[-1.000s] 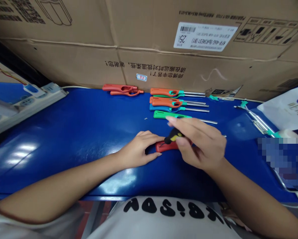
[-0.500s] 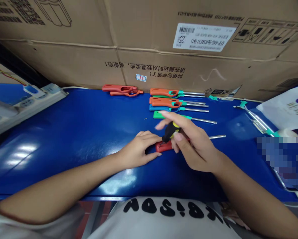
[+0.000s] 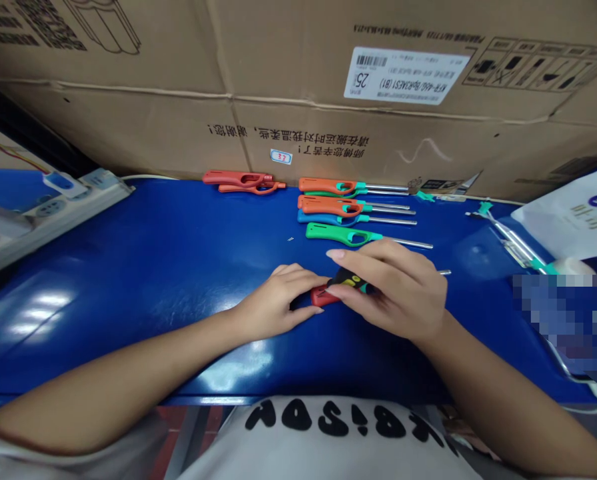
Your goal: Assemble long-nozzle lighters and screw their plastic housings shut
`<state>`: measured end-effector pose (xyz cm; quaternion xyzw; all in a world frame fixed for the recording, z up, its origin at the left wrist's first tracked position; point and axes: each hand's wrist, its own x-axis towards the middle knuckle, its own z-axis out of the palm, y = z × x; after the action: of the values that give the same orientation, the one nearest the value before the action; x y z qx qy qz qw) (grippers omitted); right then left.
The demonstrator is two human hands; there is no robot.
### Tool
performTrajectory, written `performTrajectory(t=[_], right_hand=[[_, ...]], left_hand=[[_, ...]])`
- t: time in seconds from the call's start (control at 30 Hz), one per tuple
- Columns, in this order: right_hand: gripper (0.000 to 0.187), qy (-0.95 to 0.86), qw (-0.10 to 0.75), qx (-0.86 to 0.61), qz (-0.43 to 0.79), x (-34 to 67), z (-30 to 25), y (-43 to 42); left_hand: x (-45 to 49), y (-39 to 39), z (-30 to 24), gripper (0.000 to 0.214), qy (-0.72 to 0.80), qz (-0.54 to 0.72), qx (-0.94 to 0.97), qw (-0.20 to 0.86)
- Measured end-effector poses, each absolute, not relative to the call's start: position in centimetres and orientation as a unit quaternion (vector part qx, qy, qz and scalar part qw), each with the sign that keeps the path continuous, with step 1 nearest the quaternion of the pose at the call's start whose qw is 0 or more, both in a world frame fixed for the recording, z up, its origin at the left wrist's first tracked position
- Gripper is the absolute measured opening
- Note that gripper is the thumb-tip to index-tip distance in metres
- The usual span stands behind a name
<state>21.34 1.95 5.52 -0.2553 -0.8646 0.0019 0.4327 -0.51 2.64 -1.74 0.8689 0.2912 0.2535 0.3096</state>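
Observation:
A red long-nosed lighter [image 3: 321, 296] lies on the blue table [image 3: 168, 267], its metal tube tip [image 3: 444, 272] poking out to the right. My left hand [image 3: 278, 300] pinches the red handle end and holds it down. My right hand [image 3: 393, 293] is closed round a black and yellow screwdriver [image 3: 349, 282] whose tip rests on the red handle. Most of the lighter is hidden under my right hand.
Several finished lighters, orange [image 3: 328, 186], blue [image 3: 318, 217] and green [image 3: 338, 234], lie in a row behind my hands. Two orange handle shells [image 3: 238, 180] lie further left. Cardboard boxes [image 3: 328, 100] wall the back. A power strip [image 3: 53, 200] sits left, loose parts [image 3: 508, 233] and a white bag [image 3: 573, 213] right.
My right hand has tipped the screwdriver from upright to lying lower over the red handle and its fingers have shifted round it. My left hand has stayed put.

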Motion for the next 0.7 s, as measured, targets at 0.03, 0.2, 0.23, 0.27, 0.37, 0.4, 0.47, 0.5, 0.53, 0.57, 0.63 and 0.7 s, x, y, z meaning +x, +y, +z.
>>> performTrajectory(t=[0.03, 0.2, 0.23, 0.27, 0.37, 0.4, 0.47, 0.5, 0.53, 0.57, 0.63, 0.7], right_hand=[[0.041, -0.869, 0.425, -0.255, 0.015, 21.36, 5.43, 1.94], [0.044, -0.853, 0.42, -0.254, 0.176, 21.2, 5.21, 1.95], [0.04, -0.854, 0.432, -0.252, 0.145, 21.22, 5.17, 2.0], [0.037, -0.857, 0.441, -0.249, 0.098, 21.27, 5.13, 2.05], [0.039, -0.864, 0.434, -0.256, 0.011, 21.44, 4.99, 2.12], [0.041, -0.867, 0.422, -0.264, 0.033, 21.46, 4.96, 2.09], [0.046, -0.859, 0.407, -0.285, 0.125, 21.39, 4.9, 2.0], [0.047, -0.85, 0.408, -0.29, 0.165, 21.33, 4.88, 1.96], [0.046, -0.844, 0.414, -0.289, 0.183, 21.29, 4.85, 1.93], [0.043, -0.841, 0.424, -0.286, 0.175, 21.28, 4.83, 1.93], [0.039, -0.85, 0.435, -0.281, 0.097, 21.38, 4.8, 1.95], [0.04, -0.861, 0.425, -0.28, 0.01, 21.54, 4.83, 1.96]], left_hand=[[-0.51, 2.65, -1.75, 0.032, 0.291, 0.252, 0.87, 0.308], [-0.54, 2.69, -1.7, 0.031, 0.29, 0.246, 0.874, 0.302], [-0.55, 2.67, -1.68, 0.03, 0.292, 0.245, 0.873, 0.305], [-0.55, 2.65, -1.66, 0.03, 0.294, 0.245, 0.871, 0.309], [-0.55, 2.6, -1.63, 0.032, 0.297, 0.243, 0.869, 0.312], [-0.55, 2.59, -1.63, 0.034, 0.295, 0.244, 0.87, 0.309], [-0.54, 2.61, -1.65, 0.037, 0.291, 0.248, 0.874, 0.299], [-0.53, 2.62, -1.65, 0.036, 0.289, 0.249, 0.876, 0.295], [-0.53, 2.63, -1.65, 0.035, 0.288, 0.25, 0.877, 0.293], [-0.52, 2.64, -1.65, 0.033, 0.287, 0.25, 0.877, 0.294], [-0.51, 2.64, -1.62, 0.03, 0.288, 0.249, 0.874, 0.302], [-0.5, 2.62, -1.56, 0.03, 0.293, 0.249, 0.869, 0.311]])
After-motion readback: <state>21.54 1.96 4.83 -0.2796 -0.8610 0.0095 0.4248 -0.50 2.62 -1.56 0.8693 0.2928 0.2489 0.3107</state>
